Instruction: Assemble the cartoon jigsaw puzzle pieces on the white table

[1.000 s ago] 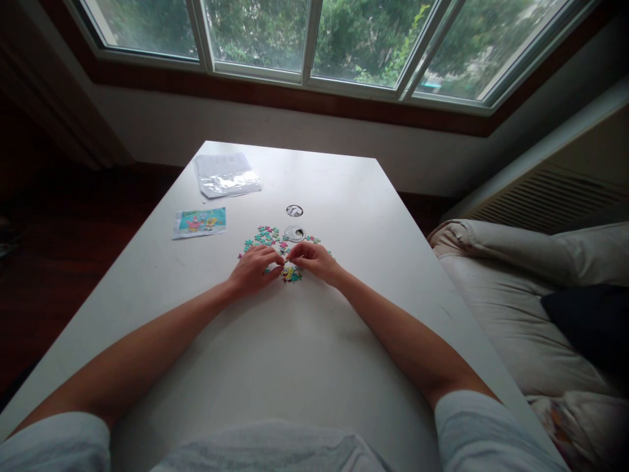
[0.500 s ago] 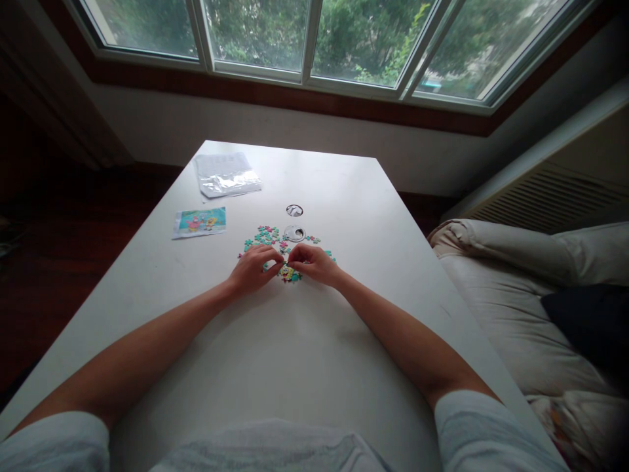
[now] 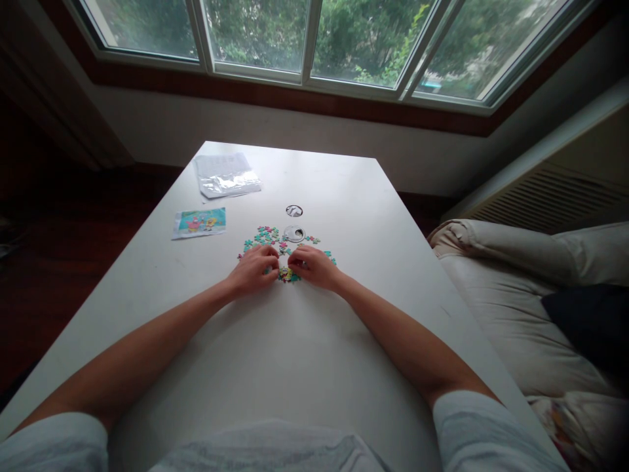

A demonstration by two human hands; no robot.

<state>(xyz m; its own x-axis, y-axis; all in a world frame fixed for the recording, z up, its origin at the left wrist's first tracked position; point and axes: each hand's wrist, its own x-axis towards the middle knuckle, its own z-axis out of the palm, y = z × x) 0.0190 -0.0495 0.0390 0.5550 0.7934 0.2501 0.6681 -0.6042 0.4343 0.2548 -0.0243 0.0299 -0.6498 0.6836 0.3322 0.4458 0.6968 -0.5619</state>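
Observation:
Small teal and pink jigsaw pieces [image 3: 265, 237] lie scattered on the white table [image 3: 304, 354]. A joined yellow and teal cluster of pieces [image 3: 286, 275] sits between my hands. My left hand [image 3: 253, 270] rests with curled fingers at the cluster's left edge. My right hand [image 3: 314, 265] presses its curled fingertips on the cluster's right edge. Whether either hand pinches a single piece is too small to make out.
A printed cartoon picture card [image 3: 199, 221] lies left of the pieces, a clear plastic bag [image 3: 226, 174] farther back. Two round cable holes [image 3: 294, 232] are set in the table. A cream sofa [image 3: 531, 308] stands at the right, windows beyond.
Both hands have lowered slightly onto the joined cluster and their fingertips have parted a little. The arms have barely moved.

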